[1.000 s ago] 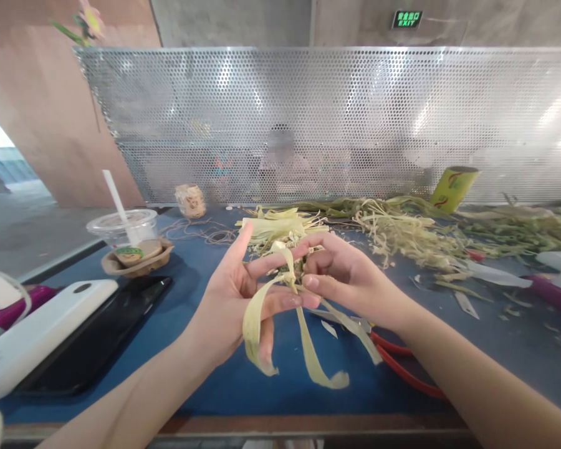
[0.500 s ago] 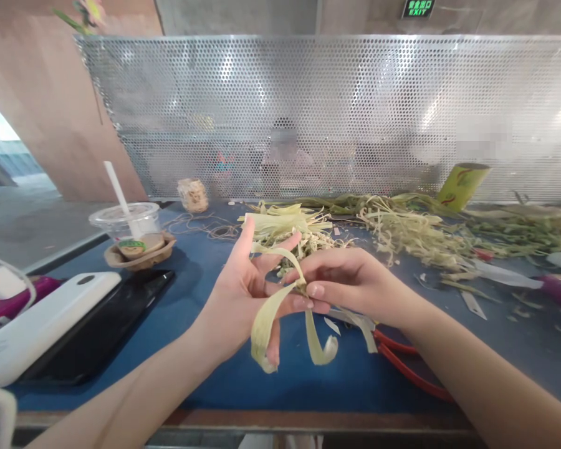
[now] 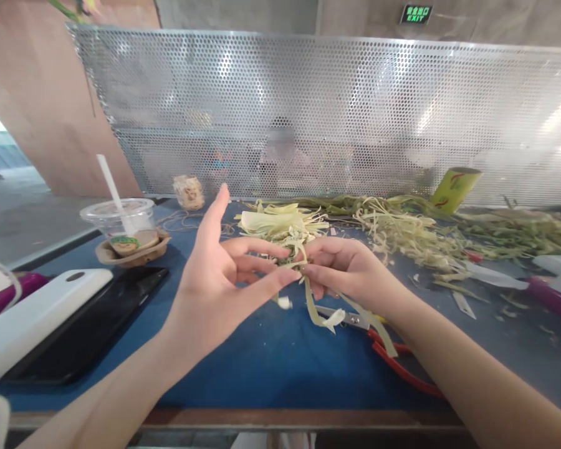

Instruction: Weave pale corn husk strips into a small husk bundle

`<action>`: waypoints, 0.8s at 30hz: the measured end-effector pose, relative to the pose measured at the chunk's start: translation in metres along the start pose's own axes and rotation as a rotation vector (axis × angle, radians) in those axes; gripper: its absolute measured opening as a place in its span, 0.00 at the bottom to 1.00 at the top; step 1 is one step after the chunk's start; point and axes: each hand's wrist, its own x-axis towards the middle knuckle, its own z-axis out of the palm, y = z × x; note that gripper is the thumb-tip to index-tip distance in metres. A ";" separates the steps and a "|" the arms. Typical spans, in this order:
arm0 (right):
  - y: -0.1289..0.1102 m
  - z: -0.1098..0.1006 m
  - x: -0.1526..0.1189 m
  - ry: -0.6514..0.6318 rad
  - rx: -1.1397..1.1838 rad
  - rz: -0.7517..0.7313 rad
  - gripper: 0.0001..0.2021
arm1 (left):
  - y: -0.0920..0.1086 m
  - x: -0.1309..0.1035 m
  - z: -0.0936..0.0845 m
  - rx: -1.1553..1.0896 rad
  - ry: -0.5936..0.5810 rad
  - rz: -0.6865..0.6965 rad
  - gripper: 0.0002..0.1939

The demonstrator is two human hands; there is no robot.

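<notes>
Grip: R hand (image 3: 350,268) pinched, thumb + fingertip closed on the pale yellow-green, ribbon-like plant strips (image 3: 311,305); remaining fingers curled under. L hand (image 3: 210,274) meets it from the other side, digit tips at the same gathered spot; can't tell if clamped or only touching. One L digit points straight up, clear of the work; others reach R, spread apart. Both forearms bare, angled in from lower corners, wrists well apart, tips nearly meeting mid-view.

Strips' loc.: btwn the hands, above the blue flat tabletop (image 3: 262,374). One tail hangs w/ curled end; 2nd drops below R palm, crossing (in view) the red-handled metal scissors (image 3: 355,319) on tabletop. Beyond hands: heap of pale, layered leaf pieces (image 3: 275,222), partly hidden by fingers.
</notes>
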 end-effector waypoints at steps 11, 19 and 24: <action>0.008 0.012 0.004 0.004 0.099 0.046 0.11 | -0.013 -0.005 0.002 0.146 -0.099 0.103 0.54; 0.010 0.011 0.003 0.001 0.145 0.083 0.09 | -0.004 0.002 -0.002 0.018 -0.151 -0.081 0.50; 0.006 0.004 0.004 -0.101 0.313 0.030 0.12 | -0.006 0.007 -0.008 0.050 -0.150 -0.037 0.34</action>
